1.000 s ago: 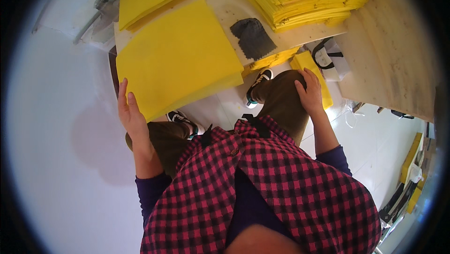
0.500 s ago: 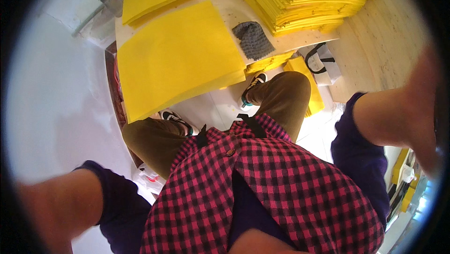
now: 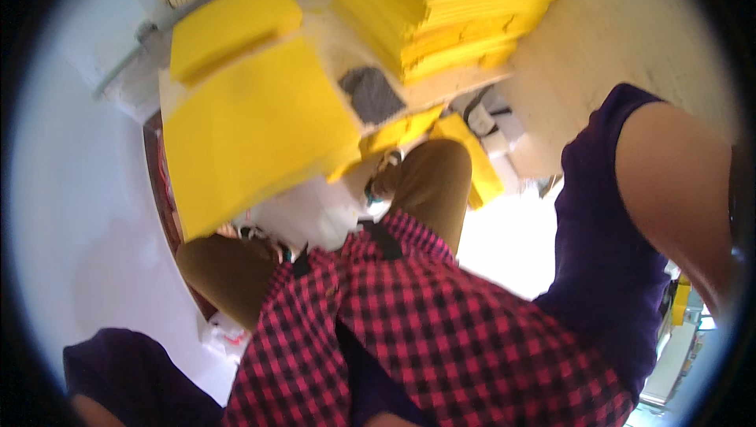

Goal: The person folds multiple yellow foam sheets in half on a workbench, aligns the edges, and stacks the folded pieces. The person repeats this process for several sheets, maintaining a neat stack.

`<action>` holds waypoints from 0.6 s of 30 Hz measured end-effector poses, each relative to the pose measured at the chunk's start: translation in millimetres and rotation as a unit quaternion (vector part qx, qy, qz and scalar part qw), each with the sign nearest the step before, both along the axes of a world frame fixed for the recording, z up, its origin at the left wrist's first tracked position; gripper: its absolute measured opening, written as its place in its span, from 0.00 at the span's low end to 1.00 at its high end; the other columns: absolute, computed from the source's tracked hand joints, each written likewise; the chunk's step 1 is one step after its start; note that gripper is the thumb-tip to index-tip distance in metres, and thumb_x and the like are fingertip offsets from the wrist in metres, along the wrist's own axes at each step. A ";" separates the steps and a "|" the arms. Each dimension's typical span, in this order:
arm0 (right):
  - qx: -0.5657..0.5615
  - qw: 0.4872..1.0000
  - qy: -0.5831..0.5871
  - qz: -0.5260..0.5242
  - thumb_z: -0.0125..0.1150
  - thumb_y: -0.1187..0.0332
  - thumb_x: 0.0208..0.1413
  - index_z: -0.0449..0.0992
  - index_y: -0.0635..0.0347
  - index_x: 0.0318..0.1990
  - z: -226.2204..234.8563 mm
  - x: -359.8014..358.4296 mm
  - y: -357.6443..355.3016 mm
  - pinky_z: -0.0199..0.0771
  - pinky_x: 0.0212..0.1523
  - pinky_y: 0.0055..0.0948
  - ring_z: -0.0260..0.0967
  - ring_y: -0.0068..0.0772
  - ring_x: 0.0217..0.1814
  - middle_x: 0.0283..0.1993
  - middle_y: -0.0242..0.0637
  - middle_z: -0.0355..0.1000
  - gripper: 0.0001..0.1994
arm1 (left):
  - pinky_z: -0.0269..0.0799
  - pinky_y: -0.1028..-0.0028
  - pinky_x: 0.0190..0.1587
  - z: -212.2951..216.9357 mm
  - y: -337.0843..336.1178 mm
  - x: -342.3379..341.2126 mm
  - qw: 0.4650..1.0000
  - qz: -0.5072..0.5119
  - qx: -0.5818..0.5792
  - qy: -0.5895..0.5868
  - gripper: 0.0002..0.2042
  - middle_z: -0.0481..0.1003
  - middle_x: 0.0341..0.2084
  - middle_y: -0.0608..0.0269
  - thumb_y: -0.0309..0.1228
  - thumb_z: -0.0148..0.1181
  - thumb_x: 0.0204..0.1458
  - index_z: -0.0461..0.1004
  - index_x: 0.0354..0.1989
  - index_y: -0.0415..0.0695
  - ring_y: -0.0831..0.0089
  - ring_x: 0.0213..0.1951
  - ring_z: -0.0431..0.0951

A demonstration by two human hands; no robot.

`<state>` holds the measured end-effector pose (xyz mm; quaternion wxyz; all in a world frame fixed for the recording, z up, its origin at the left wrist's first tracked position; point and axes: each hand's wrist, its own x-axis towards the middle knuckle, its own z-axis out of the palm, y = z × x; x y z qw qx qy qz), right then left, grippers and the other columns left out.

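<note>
Both of my arms are lifted out to the sides, and neither my left hand nor my right hand shows in the picture. At the right, my bare right forearm (image 3: 677,167) comes out of a dark purple sleeve (image 3: 594,214) and runs up to the rim. Only a little of my left arm (image 3: 93,410) shows, below its purple sleeve (image 3: 142,376) at the lower left. Before me on the table lie large yellow sheets (image 3: 252,128), overhanging its near edge. Behind them rests a second yellow stack (image 3: 236,25). A crumpled dark grey cloth (image 3: 372,94) sits beside the sheets.
A tall pile of folded yellow sheets (image 3: 465,9) stands at the back right of the table, beside a pale wooden panel (image 3: 614,41). Under the table are more yellow pieces (image 3: 472,163) and a white bag (image 3: 496,124). My knees sit close to the table's edge.
The view has shifted and blurred, so the table and sheets sit further left. My left forearm has mostly dropped out of view; my right arm has moved up.
</note>
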<state>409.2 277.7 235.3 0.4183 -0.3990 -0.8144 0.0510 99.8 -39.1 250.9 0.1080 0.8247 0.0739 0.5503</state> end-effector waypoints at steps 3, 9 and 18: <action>-0.005 1.000 0.021 -0.016 0.39 0.45 0.62 0.59 0.65 0.63 -4.0 4.1 7.3 0.48 0.67 0.49 0.55 0.51 0.68 0.64 0.52 0.60 0.33 | 0.31 0.50 0.70 -6.2 -0.4 3.2 0.999 0.032 -0.015 0.005 0.25 0.48 0.67 0.55 0.46 0.34 0.63 0.50 0.67 0.50 0.57 0.68 0.47; -0.010 0.993 0.117 -0.012 0.38 0.45 0.62 0.60 0.64 0.63 2.4 13.4 2.3 0.46 0.68 0.50 0.55 0.52 0.68 0.64 0.52 0.60 0.33 | 0.30 0.51 0.70 -17.1 -17.1 -5.1 0.997 0.065 -0.045 -0.001 0.26 0.47 0.68 0.56 0.47 0.33 0.63 0.50 0.67 0.51 0.58 0.69 0.46; 0.080 0.930 0.333 0.136 0.36 0.44 0.63 0.60 0.64 0.63 77.3 23.8 -71.8 0.44 0.69 0.52 0.55 0.52 0.68 0.64 0.52 0.60 0.33 | 0.28 0.51 0.70 -15.7 -48.0 -0.3 0.997 0.072 -0.001 -0.007 0.26 0.45 0.69 0.58 0.48 0.33 0.64 0.49 0.68 0.52 0.59 0.70 0.44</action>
